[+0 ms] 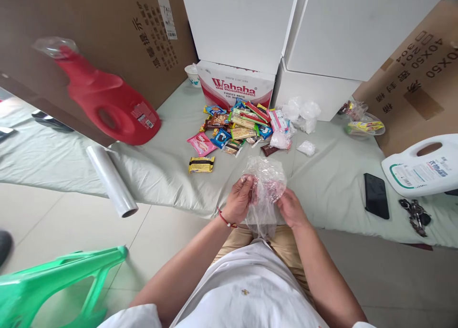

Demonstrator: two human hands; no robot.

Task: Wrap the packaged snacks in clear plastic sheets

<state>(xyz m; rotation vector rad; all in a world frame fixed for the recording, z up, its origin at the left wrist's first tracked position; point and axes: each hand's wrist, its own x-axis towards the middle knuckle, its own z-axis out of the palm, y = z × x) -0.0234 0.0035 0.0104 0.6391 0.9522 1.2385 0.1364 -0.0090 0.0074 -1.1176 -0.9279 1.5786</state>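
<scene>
Both of my hands are closed on a sheet of clear plastic wrap in front of my lap. My left hand grips its left side, a red string bracelet on the wrist. On the right side, my right hand holds the film with its fingers partly hidden behind it. Something pinkish shows through the plastic, but I cannot make out what. Just beyond lies a pile of wrapped snacks, with a pink packet and a yellow packet at its near left. Crumpled plastic pieces lie to its right.
A roll of plastic film lies across the cloth's front edge at left. A red jug and a white jug flank the sheet. A phone and keys lie right. A Wahaha box stands behind; a green stool is lower left.
</scene>
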